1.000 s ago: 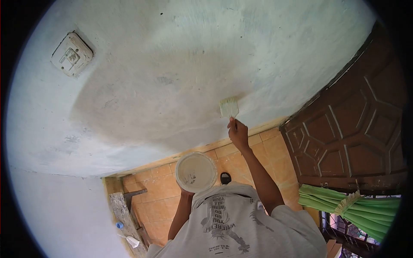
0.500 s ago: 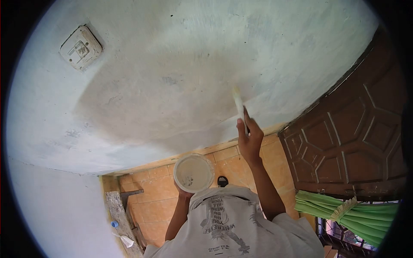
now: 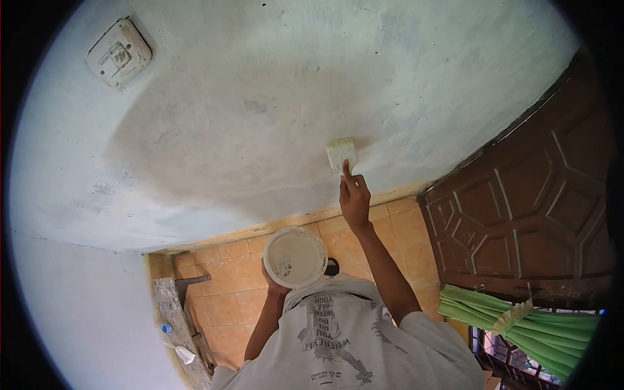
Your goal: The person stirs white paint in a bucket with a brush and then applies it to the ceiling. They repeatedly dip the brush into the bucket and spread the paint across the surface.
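Observation:
My right hand (image 3: 355, 198) grips a wide paintbrush (image 3: 341, 155) by its handle, the index finger stretched along its flat side. Its pale yellowish bristles are at the wall (image 3: 429, 110), by the right part of a darker, damp-looking patch (image 3: 221, 136). In front of my body, my left hand (image 3: 275, 283) is wrapped round the side of a round white bucket (image 3: 323, 250). Whitish liquid with a few dark specks shows inside the bucket. The bucket hides part of the left hand's fingers.
A switch plate (image 3: 119, 53) is fixed on the wall at upper left. To the right stands a brown panelled door (image 3: 530, 201), with a green curtain (image 3: 520, 325) below it. A wooden bench (image 3: 172, 305) bearing a blue cup-like item (image 3: 167, 329) is at lower left, on orange floor tiles (image 3: 234, 279).
My right hand has moved left and turned the paintbrush, so its broad face now shows instead of its narrow edge. The bucket stays in my left hand, nearly in place.

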Demonstrator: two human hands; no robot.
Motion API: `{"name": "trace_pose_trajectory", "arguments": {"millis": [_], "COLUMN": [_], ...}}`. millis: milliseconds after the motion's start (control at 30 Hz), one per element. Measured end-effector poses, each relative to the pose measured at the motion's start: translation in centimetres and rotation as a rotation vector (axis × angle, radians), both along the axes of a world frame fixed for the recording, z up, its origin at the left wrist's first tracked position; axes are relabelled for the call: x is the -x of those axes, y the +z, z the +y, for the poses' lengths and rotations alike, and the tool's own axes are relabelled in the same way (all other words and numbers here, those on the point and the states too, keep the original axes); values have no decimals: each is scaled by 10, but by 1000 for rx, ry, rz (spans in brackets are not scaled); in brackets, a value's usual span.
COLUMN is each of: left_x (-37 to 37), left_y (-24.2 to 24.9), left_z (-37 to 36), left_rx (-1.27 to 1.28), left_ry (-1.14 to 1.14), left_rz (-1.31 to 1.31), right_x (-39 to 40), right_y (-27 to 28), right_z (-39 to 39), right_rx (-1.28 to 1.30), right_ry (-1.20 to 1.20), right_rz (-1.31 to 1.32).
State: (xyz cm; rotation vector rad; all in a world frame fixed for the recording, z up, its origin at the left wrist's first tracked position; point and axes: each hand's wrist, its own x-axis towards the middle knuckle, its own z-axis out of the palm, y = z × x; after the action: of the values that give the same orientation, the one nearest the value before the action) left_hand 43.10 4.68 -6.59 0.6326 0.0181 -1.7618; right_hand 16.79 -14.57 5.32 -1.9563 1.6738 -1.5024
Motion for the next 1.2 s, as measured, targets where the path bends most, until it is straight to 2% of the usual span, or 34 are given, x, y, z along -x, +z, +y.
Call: {"name": "trace_pose_trajectory", "arguments": {"millis": [67,100,167,200,267,300,433,500,600,667,700,733,900,1000,1067,1133,1200], "left_x": [1,8,8,3,-2,-2,0,3,5,3,4,5,7,11,12,7,12], "left_y": [4,30,37,25,13,12,20,22,20,16,15,13,26,41,38,26,31], "left_z": [4,4,6,8,10,10,10,10,7,5,3,3,0,-8,-8,-7,-12], "left_rx": [-105,-180,-148,-40,85,99,53,54,81,51,14,-27,-44,-130,-109,28,-77], "left_ry": [25,44,40,17,-9,-13,5,0,-27,-34,-33,-30,-19,29,20,-45,1], "left_rz": [-89,-116,84,311,542,547,419,268,320,271,158,46,39,-35,16,184,15], "right_x": [2,3,7,9,14,17,23,21,19,12,9,7,-1,0,-1,2,1], "right_y": [-16,-24,-40,-47,-58,-62,-52,-29,-9,19,29,28,8,10,11,12,5], "right_z": [3,5,10,14,22,25,33,29,7,2,1,1,-3,-10,-10,-4,-2], "right_rx": [-24,-37,-100,-132,-250,-308,-399,-366,-437,-410,-395,-357,-144,-155,-187,-194,-167], "right_ry": [7,11,3,-1,-39,-58,-49,-39,-24,-55,-72,-69,-77,-76,-74,-77,-72], "right_rz": [4,5,21,30,104,141,111,81,19,44,59,38,-70,-75,-95,-106,-113]}}
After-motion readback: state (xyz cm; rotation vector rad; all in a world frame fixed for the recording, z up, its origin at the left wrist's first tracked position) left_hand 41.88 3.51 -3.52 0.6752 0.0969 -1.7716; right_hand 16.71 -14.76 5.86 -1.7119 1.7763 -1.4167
